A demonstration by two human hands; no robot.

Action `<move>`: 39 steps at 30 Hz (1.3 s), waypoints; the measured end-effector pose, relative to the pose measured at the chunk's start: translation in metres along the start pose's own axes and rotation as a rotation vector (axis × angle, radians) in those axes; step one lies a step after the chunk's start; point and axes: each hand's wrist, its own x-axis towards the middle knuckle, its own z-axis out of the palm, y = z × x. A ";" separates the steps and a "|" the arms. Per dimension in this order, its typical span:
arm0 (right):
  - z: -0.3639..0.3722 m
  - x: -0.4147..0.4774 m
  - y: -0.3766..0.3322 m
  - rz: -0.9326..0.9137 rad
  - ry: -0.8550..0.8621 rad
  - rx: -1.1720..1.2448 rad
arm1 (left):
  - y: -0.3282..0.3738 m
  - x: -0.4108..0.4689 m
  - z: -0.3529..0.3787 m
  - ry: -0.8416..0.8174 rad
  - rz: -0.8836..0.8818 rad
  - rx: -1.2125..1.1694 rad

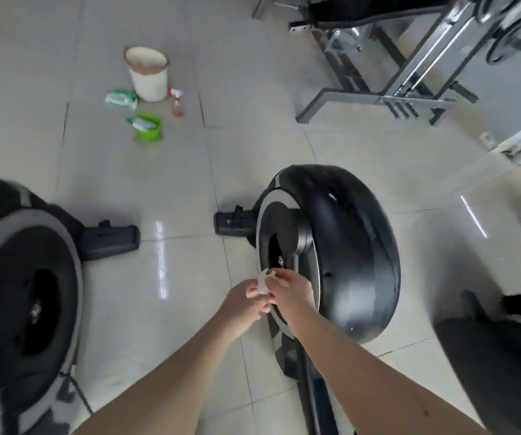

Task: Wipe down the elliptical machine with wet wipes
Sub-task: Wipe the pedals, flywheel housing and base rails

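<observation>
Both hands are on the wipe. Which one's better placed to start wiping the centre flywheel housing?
Right, likely. The right hand pinches the wipe and sits directly in front of the flywheel housing. The left hand also holds the wipe but lies farther from the housing.

Open floor between left elliptical housing and middle elliptical housing; bin well beyond.

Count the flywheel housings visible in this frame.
3. Left housing at the left edge; middle housing at centre; right housing at lower right, blurred and partly cut off. Others may lie outside the frame.
</observation>
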 end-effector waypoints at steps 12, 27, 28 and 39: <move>-0.090 0.011 -0.119 -0.018 0.060 0.304 | 0.170 0.024 0.002 0.079 0.078 0.259; -0.213 0.169 -0.226 -0.060 -0.054 0.353 | 0.383 0.189 0.047 0.075 0.101 0.340; -0.220 0.175 -0.231 -0.052 -0.060 0.358 | 0.392 0.200 0.051 0.061 0.094 0.349; -0.228 0.276 -0.290 0.164 0.186 0.549 | 0.470 0.348 0.079 -0.348 0.219 0.797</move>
